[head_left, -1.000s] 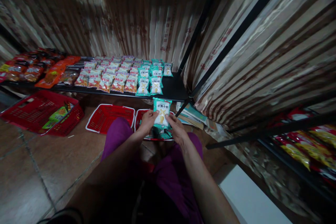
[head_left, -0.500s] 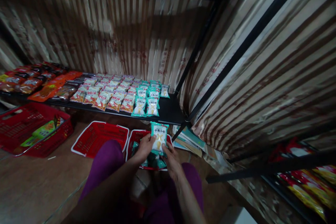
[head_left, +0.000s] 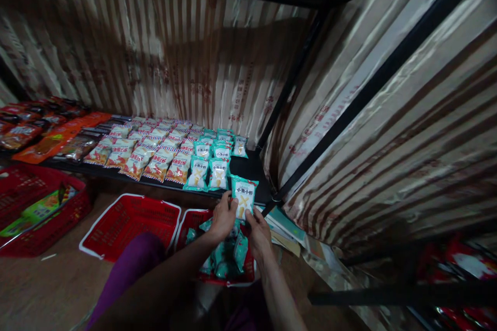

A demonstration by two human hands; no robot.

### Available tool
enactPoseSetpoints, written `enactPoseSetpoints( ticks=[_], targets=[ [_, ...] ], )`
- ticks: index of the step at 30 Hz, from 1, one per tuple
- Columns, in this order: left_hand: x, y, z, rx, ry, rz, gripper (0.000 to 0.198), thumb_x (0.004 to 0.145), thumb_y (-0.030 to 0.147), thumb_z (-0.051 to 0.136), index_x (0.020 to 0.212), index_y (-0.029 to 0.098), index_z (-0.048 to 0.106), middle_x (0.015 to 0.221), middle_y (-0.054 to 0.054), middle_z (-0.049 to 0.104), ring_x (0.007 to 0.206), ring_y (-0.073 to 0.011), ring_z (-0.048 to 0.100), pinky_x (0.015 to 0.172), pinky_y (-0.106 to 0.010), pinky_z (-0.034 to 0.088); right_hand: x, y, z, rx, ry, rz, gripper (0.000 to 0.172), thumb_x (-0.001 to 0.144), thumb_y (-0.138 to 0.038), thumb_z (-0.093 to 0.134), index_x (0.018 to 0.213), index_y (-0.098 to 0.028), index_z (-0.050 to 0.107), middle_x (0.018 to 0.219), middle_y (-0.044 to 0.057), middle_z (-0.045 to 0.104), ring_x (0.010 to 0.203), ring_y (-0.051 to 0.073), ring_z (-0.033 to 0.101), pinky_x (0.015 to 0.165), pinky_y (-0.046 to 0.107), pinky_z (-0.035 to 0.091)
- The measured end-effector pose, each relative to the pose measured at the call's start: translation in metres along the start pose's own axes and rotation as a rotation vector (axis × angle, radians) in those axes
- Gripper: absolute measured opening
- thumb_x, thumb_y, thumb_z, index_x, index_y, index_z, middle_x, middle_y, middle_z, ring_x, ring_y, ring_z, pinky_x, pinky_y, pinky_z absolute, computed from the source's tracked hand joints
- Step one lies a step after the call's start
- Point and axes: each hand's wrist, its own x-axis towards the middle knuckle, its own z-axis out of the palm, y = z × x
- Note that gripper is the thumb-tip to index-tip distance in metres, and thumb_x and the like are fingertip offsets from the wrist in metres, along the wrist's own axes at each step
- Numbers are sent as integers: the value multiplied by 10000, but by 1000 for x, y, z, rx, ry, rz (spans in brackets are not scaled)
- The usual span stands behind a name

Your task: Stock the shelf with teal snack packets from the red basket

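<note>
A teal-and-white snack bag is held upright between my two hands, in front of the shelf's edge. My left hand grips its left side, while my right hand pinches the lower right corner. Below them a red basket holds several more teal bags. On the black shelf, matching teal bags lie in rows at the right end. White-and-orange snack bags fill the rows beside them.
A red basket with a white rim stands left of the filled one. Farther left, another red basket holds green packets. Orange and dark packages lie on the shelf's left part. A black post and flattened cardboard are at right.
Both hands have raised the teal bag toward the shelf and slightly right, away from the basket. The camera view has shifted, showing more of the bags in the basket.
</note>
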Motion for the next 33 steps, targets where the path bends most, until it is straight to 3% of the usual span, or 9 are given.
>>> enactPoseSetpoints(
  ticks=[6, 16, 24, 33],
  targets=[
    [40, 26, 21, 206, 26, 85, 478, 903, 306, 349, 1338, 116, 412, 1297, -140, 552, 1196, -224, 519, 1036, -348, 359, 63, -11, 8, -79, 43, -87, 652, 572, -404, 769, 1174, -207, 615, 985, 44, 726, 823, 200, 677, 714, 306, 544],
    [103, 36, 65, 258, 92, 171, 523, 896, 263, 360, 1387, 82, 353, 1366, -143, 478, 1256, -220, 445, 1067, -321, 327, 151, -27, 10, -276, 69, -280, 579, 645, -424, 691, 1169, -186, 630, 1035, 67, 713, 878, 204, 665, 754, 300, 528],
    [146, 31, 86, 298, 206, 173, 500, 886, 238, 385, 1368, 106, 397, 1318, -141, 523, 1217, -217, 479, 1048, -323, 350, 199, -28, 22, -331, 105, -298, 611, 648, -410, 662, 1195, -145, 608, 1086, 103, 693, 951, 230, 649, 858, 347, 496],
    [185, 33, 96, 344, 302, 104, 494, 872, 240, 406, 1363, 189, 419, 1250, -119, 571, 1153, -232, 522, 995, -354, 387, 240, -19, 36, -375, 76, -319, 611, 659, -447, 629, 1191, -149, 609, 1033, 94, 711, 915, 231, 655, 816, 346, 515]
  ],
)
